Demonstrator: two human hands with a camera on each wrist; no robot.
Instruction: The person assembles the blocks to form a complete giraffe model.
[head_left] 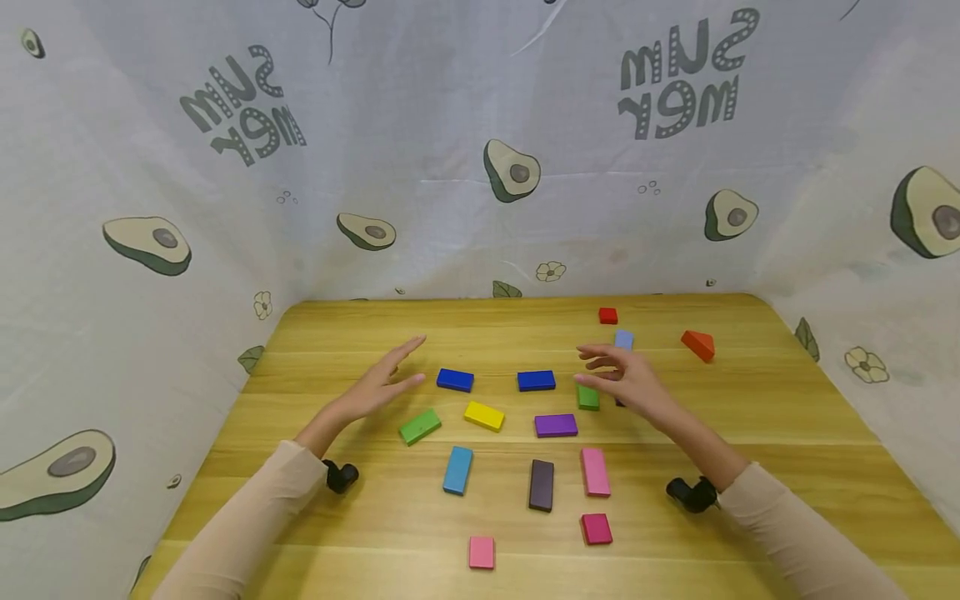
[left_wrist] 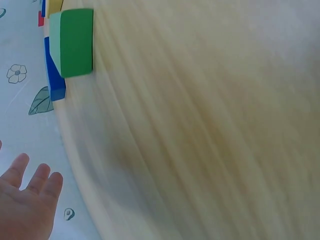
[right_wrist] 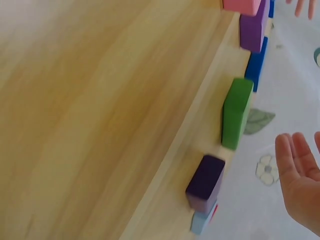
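Observation:
Over the left of the wooden table, my left hand is held with fingers extended and nothing in it. A light green block and a blue block lie nearest to it. My right hand is raised at the right, fingers loosely bent and holding nothing. Below its thumb lies a green block. Behind that hand a light blue block and a dark purple block are partly covered in the head view. Between the hands lie another blue block, a yellow block and a purple block.
Closer to me are a sky-blue block, a dark block, a pink block, a magenta block and a small pink block. Farther back lie a red block and an orange-red triangular block. Printed cloth surrounds the table.

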